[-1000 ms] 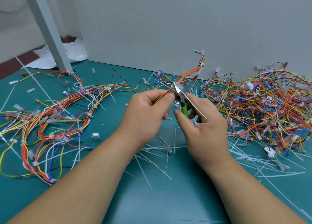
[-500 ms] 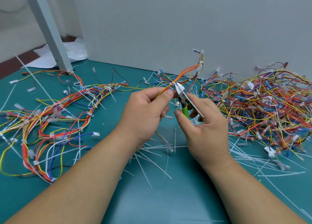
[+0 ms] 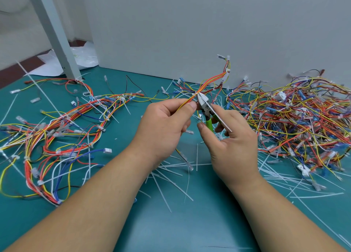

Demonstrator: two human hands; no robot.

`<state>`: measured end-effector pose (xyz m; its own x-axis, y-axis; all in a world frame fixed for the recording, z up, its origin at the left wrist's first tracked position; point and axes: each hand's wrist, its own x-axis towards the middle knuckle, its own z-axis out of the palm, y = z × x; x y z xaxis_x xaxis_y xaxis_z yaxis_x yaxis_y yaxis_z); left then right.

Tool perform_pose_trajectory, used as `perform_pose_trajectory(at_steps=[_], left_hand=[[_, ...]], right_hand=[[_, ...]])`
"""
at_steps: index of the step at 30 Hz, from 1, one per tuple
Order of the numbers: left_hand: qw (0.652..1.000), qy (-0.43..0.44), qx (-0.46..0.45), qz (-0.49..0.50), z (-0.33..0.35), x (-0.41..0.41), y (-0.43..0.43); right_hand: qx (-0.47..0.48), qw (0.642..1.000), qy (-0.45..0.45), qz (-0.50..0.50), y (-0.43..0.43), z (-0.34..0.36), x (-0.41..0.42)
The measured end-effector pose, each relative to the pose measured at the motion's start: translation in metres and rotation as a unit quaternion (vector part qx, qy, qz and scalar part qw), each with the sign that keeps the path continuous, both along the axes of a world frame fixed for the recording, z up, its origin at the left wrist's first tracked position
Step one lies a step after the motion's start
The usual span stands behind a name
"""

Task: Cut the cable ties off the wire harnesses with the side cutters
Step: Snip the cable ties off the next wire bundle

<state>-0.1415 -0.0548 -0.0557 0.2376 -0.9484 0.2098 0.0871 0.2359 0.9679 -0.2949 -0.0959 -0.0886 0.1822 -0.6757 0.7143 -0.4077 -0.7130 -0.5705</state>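
Left hand (image 3: 163, 124): thumb and forefinger pinch a thin bundle of orange, red and yellow wires, the held harness (image 3: 209, 81), which rises up and away from the fingertips to white connectors at its far end.

Right hand (image 3: 233, 147): fingers curl round the green handles of the side cutters (image 3: 206, 109). The cutter tips sit against a white cable tie (image 3: 194, 94) on the held harness, just beyond the left thumb. Whether the blades have closed on it cannot be told. A long white strip (image 3: 220, 116) runs from the cutter head back across the right fingers.

Markings on the cutters and connectors are too small to read.

Outward of the right hand: a dense harness pile (image 3: 296, 115). Outward of the left hand: spread harnesses (image 3: 57, 134), several with ties on them. Beneath and between the wrists: loose cut ties (image 3: 171, 175) on the green mat (image 3: 171, 229).
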Motion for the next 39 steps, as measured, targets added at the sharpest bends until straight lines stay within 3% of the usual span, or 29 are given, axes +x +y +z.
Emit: perform_pose_trajectory(at_steps=[19,39], left_hand=[[0.997,0.034,0.055,-0.040,-0.0013,0.0032,0.0003],[0.995,0.046,0.068,-0.053,-0.0049,0.0070,-0.0021]], right_hand=[[-0.016,0.998,0.019,-0.050,0.0029,0.0044,-0.0004],[-0.008,0.999,0.013,-0.035,0.0025,0.0027,-0.0010]])
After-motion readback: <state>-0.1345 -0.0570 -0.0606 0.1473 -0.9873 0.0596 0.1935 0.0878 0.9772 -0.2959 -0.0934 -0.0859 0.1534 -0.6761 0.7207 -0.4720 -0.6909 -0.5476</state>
